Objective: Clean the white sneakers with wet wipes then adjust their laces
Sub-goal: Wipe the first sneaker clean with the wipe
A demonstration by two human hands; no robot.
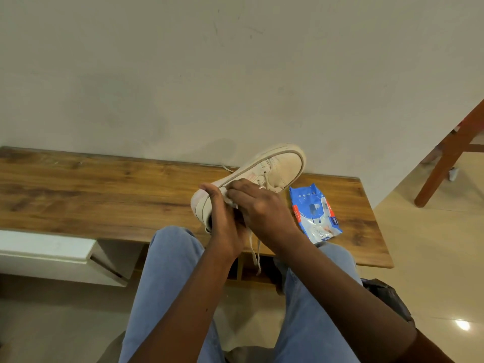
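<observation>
Fingers of the left hand (224, 221) curl round the heel of a white sneaker (277, 169), holding it tilted above the wooden table (91, 195) with its toe toward the wall. Fingers of the right hand (262, 205) pinch a white wet wipe (231, 203) against the shoe's side. Loose laces (255, 251) dangle below. A blue wipes pack (315, 213) lies on the table, just right of the hands.

The blue wipes pack (314, 213) lying on the bench (104, 195), right of centre, carries small print and red labels, all too blurred to read.
</observation>
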